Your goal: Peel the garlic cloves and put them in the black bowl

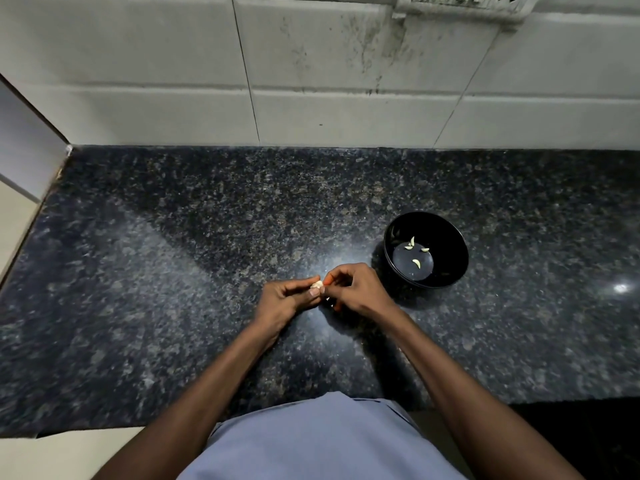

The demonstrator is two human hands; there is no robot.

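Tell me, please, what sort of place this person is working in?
Most likely a home kitchen: a dark speckled stone countertop runs against a white tiled wall with a socket plate, and peeled garlic cloves lie in a black bowl.

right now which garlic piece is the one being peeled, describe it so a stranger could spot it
On the dark speckled counter, left of the black bowl, the person's two hands meet. The garlic piece is the small pale lump held in the left hand, with the right hand picking at it. Unlike the four peeled cloves in the bowl, it is held above the counter.
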